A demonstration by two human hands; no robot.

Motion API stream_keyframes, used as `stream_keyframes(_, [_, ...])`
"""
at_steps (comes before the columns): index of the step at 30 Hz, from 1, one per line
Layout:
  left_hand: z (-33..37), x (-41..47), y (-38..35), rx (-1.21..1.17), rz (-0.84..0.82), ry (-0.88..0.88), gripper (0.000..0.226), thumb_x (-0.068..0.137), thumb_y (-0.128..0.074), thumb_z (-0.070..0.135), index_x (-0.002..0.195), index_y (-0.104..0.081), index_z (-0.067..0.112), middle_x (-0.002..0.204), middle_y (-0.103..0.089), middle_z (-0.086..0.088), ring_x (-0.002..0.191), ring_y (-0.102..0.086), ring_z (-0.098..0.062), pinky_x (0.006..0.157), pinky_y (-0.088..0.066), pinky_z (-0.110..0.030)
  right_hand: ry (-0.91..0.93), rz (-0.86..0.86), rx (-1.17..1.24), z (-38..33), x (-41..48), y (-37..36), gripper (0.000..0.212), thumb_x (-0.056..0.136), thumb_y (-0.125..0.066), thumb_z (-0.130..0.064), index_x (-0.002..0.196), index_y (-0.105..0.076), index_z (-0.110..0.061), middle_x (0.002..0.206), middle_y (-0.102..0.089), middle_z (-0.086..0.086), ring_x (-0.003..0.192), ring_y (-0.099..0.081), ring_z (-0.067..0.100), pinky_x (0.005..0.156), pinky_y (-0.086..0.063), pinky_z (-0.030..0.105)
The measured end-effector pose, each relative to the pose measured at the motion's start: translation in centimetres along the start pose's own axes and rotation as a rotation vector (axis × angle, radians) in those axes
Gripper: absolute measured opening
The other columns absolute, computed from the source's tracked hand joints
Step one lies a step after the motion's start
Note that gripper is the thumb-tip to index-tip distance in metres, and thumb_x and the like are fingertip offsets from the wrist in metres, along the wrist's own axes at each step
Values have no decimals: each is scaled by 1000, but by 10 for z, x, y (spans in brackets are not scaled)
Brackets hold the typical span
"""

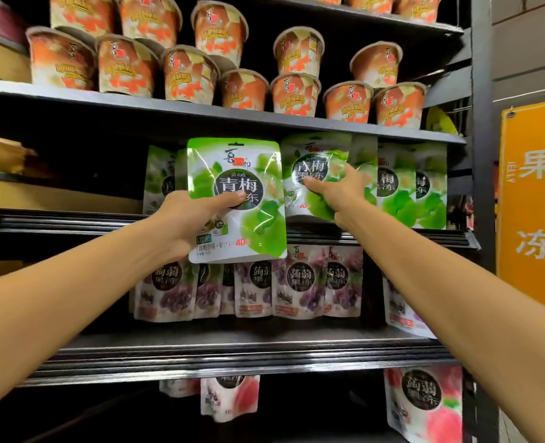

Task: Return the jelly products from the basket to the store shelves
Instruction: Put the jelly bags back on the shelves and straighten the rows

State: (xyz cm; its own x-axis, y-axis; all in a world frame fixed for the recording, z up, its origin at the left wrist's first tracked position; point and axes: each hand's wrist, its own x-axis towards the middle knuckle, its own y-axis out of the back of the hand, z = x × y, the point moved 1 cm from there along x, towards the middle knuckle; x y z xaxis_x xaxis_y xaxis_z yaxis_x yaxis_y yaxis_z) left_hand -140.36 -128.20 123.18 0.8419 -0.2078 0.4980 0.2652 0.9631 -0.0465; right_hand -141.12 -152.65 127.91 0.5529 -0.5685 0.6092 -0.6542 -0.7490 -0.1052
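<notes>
Your left grip (185, 219) pinched a glossy green-and-white plastic jelly pouch (232, 155), held upright in front of the dark middle shelf (392, 236). Your right grip (340, 191) curled round a matching green pouch (312, 155) standing on that shelf.

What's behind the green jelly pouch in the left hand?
The green jelly pouch covers the shelf spot directly behind it. Matching green pouches show past its left edge, purple pouches below its bottom edge.
</notes>
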Motion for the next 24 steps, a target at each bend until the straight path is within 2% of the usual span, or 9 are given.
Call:
stream_keyframes(1, [0, 1, 0, -2, -4, 5, 85, 41, -90, 44, 113, -66, 6, 112, -71, -11, 112, -62, -31, 102, -46, -50, 27, 4, -31, 4, 0, 0, 91, 73, -86, -23, 148, -35, -15, 142, -49, 7, 120, -52, 24, 93, -51, 35])
stream_keyframes(2, [0, 2, 0, -5, -13, 10, 89, 39, -90, 45, 115, -66, 6, 114, -70, -11, 113, -62, -31, 103, -46, -50, 64, 3, -64, 7, 0, 0, 91, 74, -85, -25, 149, -34, -14, 146, -46, 7, 124, -48, 23, 97, -44, 32])
stream_keyframes(5, [-4, 3, -2, -3, -42, 31, 102, 28, -91, 47, 117, -64, 5, 119, -67, -13, 117, -59, -33, 105, -44, -51, 143, -31, -170, 9, -1, 3, 93, 74, -84, -34, 148, -33, -13, 148, -44, 6, 131, -42, 23, 94, -37, 31])
stream_keyframes(10, [-9, 7, -4, -18, -56, 50, 94, 35, -90, 44, 117, -64, 6, 120, -67, -12, 117, -59, -32, 104, -45, -51, 129, -117, -377, 5, -8, 19, 86, 74, -82, -43, 139, -41, -6, 126, -54, 2, 104, -56, 15, 80, -41, 25])
stream_keyframes(13, [-10, 11, -3, -30, -49, 51, 86, 41, -90, 41, 115, -65, 7, 117, -68, -11, 116, -60, -32, 102, -47, -52, 174, -82, -499, 4, -16, 29, 86, 74, -80, -49, 136, -45, 0, 135, -55, 15, 121, -53, 30, 89, -43, 34])
stream_keyframes(15, [-10, 14, -1, -38, -46, 55, 77, 48, -90, 38, 114, -66, 7, 114, -70, -10, 114, -62, -31, 99, -49, -50, 222, -35, -574, 2, -21, 34, 86, 74, -80, -48, 128, -49, 10, 110, -64, 23, 110, -60, 35, 94, -47, 44])
stream_keyframes(17, [-12, 17, 0, -32, -46, 64, 68, 56, -91, 34, 114, -66, 7, 112, -72, -9, 110, -65, -29, 97, -51, -49, 234, -59, -634, 0, -23, 37, 82, 71, -84, -42, 127, -51, 8, 95, -62, 17, 92, -64, 30, 90, -51, 46])
stream_keyframes(20, [-12, 19, 1, -21, -39, 69, 52, 65, -88, 30, 109, -69, 10, 107, -74, -7, 104, -67, -25, 90, -55, -44, 178, -84, -601, -2, -24, 38, 84, 67, -88, -30, 137, -48, -6, 127, -59, 13, 97, -66, 27, 77, -59, 41])
stream_keyframes(24, [-9, 18, 1, -23, -34, 68, 48, 68, -87, 29, 108, -69, 10, 101, -75, -5, 90, -70, -17, 61, -52, -28, 168, -61, -629, 1, -24, 30, 85, 66, -89, -27, 137, -47, -7, 130, -60, 17, 105, -65, 36, 92, -53, 49])
